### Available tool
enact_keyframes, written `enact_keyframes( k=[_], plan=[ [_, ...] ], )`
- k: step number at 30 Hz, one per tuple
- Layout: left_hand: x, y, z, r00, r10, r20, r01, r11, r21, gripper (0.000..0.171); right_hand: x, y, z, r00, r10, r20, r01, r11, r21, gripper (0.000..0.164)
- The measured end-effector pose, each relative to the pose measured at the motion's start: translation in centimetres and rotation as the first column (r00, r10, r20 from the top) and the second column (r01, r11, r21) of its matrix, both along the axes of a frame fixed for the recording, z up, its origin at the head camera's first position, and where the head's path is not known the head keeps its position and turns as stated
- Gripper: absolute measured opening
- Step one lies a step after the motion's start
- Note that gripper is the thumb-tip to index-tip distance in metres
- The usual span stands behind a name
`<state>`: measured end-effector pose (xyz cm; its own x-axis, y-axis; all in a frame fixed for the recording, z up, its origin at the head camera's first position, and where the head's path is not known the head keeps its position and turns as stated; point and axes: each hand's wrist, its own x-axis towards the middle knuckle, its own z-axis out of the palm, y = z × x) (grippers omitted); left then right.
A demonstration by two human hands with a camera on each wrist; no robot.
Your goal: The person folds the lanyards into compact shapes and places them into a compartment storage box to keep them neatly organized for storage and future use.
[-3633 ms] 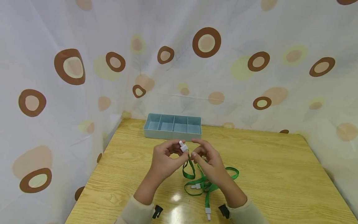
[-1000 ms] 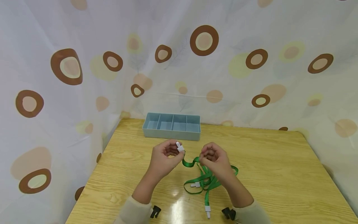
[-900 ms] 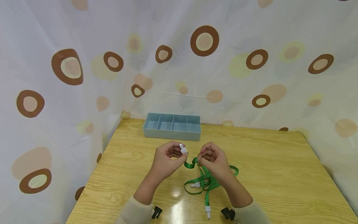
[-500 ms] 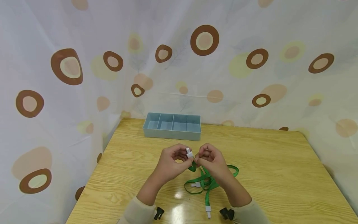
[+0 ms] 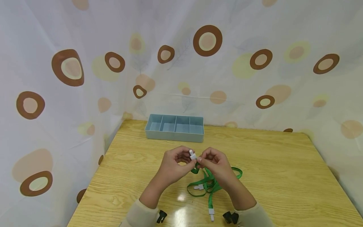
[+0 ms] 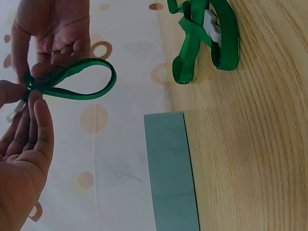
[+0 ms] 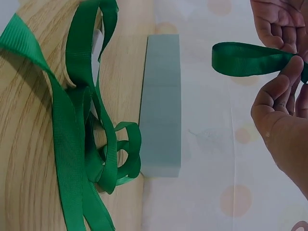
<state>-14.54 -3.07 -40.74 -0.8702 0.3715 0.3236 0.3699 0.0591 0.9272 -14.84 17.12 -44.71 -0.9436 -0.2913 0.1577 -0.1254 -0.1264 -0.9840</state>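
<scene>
My left hand (image 5: 175, 165) pinches a green lanyard by its white plastic clip (image 5: 193, 156), the clip's tab pointing up. Beside it, my right hand (image 5: 216, 165) pinches the strap just below the clip, and the fingertips of both hands nearly meet. A short strap loop (image 5: 195, 170) hangs from that spot; the left wrist view shows the same green loop (image 6: 77, 95) standing out from between the fingers. Below the hands, more green lanyards (image 5: 210, 183) lie tangled on the table, with a white clip (image 5: 199, 187) among them and another white clip (image 5: 211, 214) toward the front.
A blue-grey box (image 5: 174, 135) with several compartments stands at the back of the wooden table (image 5: 269, 170), near a patterned curtain (image 5: 227, 78). Black buckles (image 5: 161, 216) hang at both sleeve cuffs.
The strap earlier stretched between the hands; my left hand has moved right with the clip until the hands came together. My right thumb has shifted slightly on the strap. The tangled lanyards stay put.
</scene>
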Motion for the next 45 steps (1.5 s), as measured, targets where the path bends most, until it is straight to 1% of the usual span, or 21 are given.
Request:
enact_keyframes(
  k=[5,7,11,14,17,21,25,28,31,35,41,43,44,45],
  plan=[
    [0.1,0.0,0.1,1.000,0.014,-0.017,-0.014,1.000,-0.008,0.019,0.1,-0.2,-0.1,1.000,-0.003,-0.022,0.003,1.000,-0.010,0.022],
    [0.1,0.0,0.1,1.000,0.011,-0.016,-0.011,1.000,-0.010,0.019,0.1,-0.2,-0.1,1.000,-0.004,-0.027,0.004,1.000,-0.011,0.023],
    [0.0,-0.1,-0.2,1.000,-0.012,-0.021,0.012,1.000,0.001,0.023,0.3,-0.1,0.0,1.000,0.002,-0.022,-0.002,1.000,-0.027,0.018],
    [-0.2,-0.1,-0.7,0.998,-0.023,-0.059,0.024,1.000,0.010,0.025,0.3,0.0,0.0,1.000,0.016,-0.018,-0.017,0.998,-0.056,0.016],
    [-0.6,0.0,-1.5,0.997,-0.010,-0.080,0.011,1.000,0.013,0.025,0.3,0.1,-0.1,0.999,0.035,-0.032,-0.037,0.997,-0.070,0.014],
    [-1.2,0.0,-2.6,0.998,0.004,-0.065,-0.003,1.000,0.022,0.021,0.2,0.2,-0.6,0.997,0.045,-0.069,-0.048,0.998,-0.040,0.015],
    [-1.4,-0.1,-3.0,0.997,-0.021,-0.076,0.024,0.999,0.040,0.019,0.1,0.3,-1.1,0.994,0.029,-0.106,-0.028,0.999,0.017,0.019],
    [-1.4,-0.2,-3.1,0.995,-0.038,-0.091,0.042,0.998,0.045,0.019,0.1,0.3,-1.2,0.986,0.017,-0.163,-0.004,0.997,0.079,0.020],
    [-1.5,-0.3,-3.1,0.994,-0.048,-0.094,0.052,0.998,0.042,0.019,0.1,0.3,-1.3,0.973,0.016,-0.229,0.015,0.991,0.132,0.021],
    [-1.5,-0.4,-3.1,0.994,-0.054,-0.095,0.057,0.998,0.029,0.019,0.1,0.2,-1.4,0.958,0.018,-0.285,0.029,0.986,0.162,0.017],
    [-1.5,-0.4,-3.1,0.995,-0.051,-0.086,0.053,0.998,0.019,0.023,0.2,0.1,-1.2,0.942,-0.021,-0.334,0.087,0.979,0.187,0.010],
    [-1.5,-0.4,-3.1,0.996,-0.050,-0.078,0.052,0.998,0.024,0.025,0.3,0.1,-1.1,0.932,-0.037,-0.360,0.111,0.976,0.188,0.011],
    [-1.5,-0.4,-3.2,0.996,-0.043,-0.073,0.045,0.999,0.023,0.026,0.3,0.0,-1.1,0.925,-0.051,-0.378,0.132,0.972,0.193,0.012],
    [-1.5,-0.3,-3.2,0.997,-0.032,-0.073,0.034,0.999,0.019,0.028,0.3,0.0,-1.1,0.912,-0.068,-0.406,0.162,0.966,0.202,0.012]
  ],
)
